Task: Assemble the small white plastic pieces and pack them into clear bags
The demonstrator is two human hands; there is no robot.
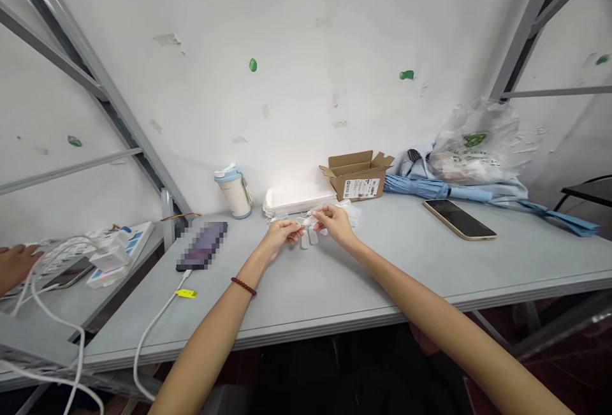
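My left hand (281,236), with a dark red bead bracelet (243,286) on its wrist, is closed in a pinch over the grey table. What its fingertips hold is too small to make out. Close beside it, my right hand (336,222) pinches a small white tag (308,220). Beneath the fingertips, several more small white rounded tags (313,237) lie or hang close together; whether they are joined by a string cannot be seen. Just behind the hands is a stack of long white pieces (299,201), and clear plastic (352,213) shows past my right hand.
An open cardboard box (356,176) and a cream cup with blue lid (233,192) stand by the wall. A phone on a cable (203,246) lies left, another phone (459,218) right, near a blue umbrella (421,185) and plastic bag (478,147). Another person's hand (18,265) is far left.
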